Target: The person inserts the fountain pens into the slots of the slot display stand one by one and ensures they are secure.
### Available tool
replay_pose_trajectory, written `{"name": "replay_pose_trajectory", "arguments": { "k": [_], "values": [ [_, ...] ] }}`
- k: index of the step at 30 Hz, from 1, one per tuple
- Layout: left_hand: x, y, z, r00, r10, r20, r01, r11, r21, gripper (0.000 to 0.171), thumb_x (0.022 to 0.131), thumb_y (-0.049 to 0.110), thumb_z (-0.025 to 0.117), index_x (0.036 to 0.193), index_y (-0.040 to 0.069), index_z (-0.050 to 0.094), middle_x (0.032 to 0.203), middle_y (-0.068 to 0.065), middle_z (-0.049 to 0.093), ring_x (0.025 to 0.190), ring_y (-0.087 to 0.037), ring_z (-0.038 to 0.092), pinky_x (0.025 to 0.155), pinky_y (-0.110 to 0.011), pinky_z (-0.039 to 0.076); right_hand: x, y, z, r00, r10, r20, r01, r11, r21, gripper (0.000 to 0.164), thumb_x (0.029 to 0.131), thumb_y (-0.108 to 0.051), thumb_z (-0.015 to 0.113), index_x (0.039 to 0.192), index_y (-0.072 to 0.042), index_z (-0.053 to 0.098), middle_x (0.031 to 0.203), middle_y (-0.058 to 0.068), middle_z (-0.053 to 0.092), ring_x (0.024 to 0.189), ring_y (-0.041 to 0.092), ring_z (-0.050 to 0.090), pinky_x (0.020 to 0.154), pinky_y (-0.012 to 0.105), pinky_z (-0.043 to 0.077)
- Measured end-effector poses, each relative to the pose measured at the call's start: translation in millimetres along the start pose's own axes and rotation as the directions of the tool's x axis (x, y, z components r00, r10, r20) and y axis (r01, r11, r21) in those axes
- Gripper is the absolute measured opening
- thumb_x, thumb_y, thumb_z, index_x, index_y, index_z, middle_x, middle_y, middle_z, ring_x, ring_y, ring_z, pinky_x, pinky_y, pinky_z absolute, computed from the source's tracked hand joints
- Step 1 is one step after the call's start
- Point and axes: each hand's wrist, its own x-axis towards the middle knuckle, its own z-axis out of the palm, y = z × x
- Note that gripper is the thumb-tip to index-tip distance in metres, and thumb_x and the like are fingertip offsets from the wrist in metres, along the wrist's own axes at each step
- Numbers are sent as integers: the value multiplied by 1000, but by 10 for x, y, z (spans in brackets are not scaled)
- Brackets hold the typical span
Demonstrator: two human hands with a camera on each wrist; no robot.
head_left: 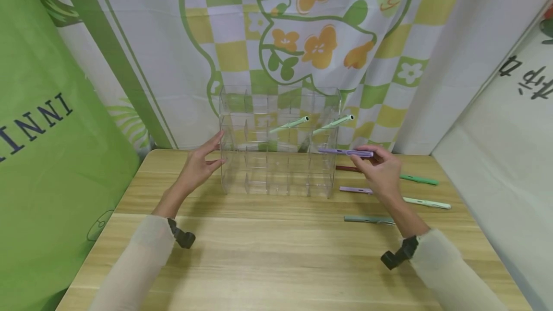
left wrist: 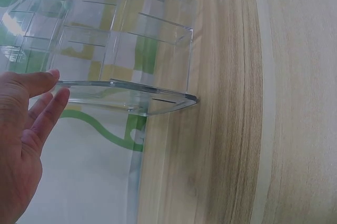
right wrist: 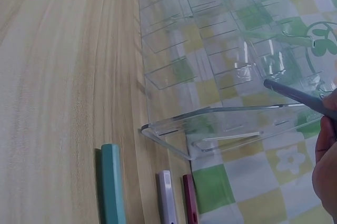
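A clear acrylic compartment rack (head_left: 278,188) stands upright at the table's back edge. Two light green pens (head_left: 290,124) stick out of its upper compartments, one in the rightmost column. My right hand (head_left: 382,169) pinches a purple pen (head_left: 345,152) between thumb and fingers; it lies nearly level, its far end overlapping the rack's right column below the green pen. In the right wrist view this pen (right wrist: 295,97) crosses over the rack's side wall. My left hand (head_left: 196,164) touches the rack's left side with extended thumb and fingers, thumb tip (left wrist: 51,75) right at the front edge.
On the table's right lie a dark red pen (head_left: 345,168), a lilac pen (head_left: 354,189), a grey-green pen (head_left: 367,219), a green pen (head_left: 419,179) and a pale green pen (head_left: 427,202). A patterned curtain (head_left: 242,56) hangs right behind the rack.
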Motion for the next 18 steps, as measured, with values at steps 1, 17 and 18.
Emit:
{"name": "replay_pose_trajectory", "arguments": {
  "k": [1, 17, 18],
  "values": [
    [0, 1, 0, 1000, 2, 0, -2, 1000, -1, 86, 87, -16, 77, 162, 9, 42, 166, -17, 41, 128, -46, 64, 86, -40, 68, 8, 6, 14, 1000, 3, -2, -3, 1000, 2, 20, 84, 16, 80, 103, 16, 74, 92, -9, 76, 71, 5, 69, 57, 11, 59],
    [3, 7, 1, 1000, -17, 7, 17, 1000, 4, 86, 88, -15, 77, 163, 10, 42, 166, -16, 40, 129, -45, 63, 88, -39, 67, 115, 105, 200, 999, -28, 29, 28, 1000, 2, 24, 82, 18, 81, 105, 18, 73, 102, 22, 74, 87, 3, 72, 85, 14, 64],
    [2, 6, 2, 1000, -17, 7, 17, 1000, 5, 87, 88, -16, 77, 163, 10, 42, 166, -16, 40, 129, -46, 63, 88, -39, 67, 116, 107, 208, 999, -29, 34, 29, 1000, 5, 24, 83, 18, 81, 105, 18, 73, 102, 24, 74, 88, 3, 73, 86, 15, 64]
  ]
}}
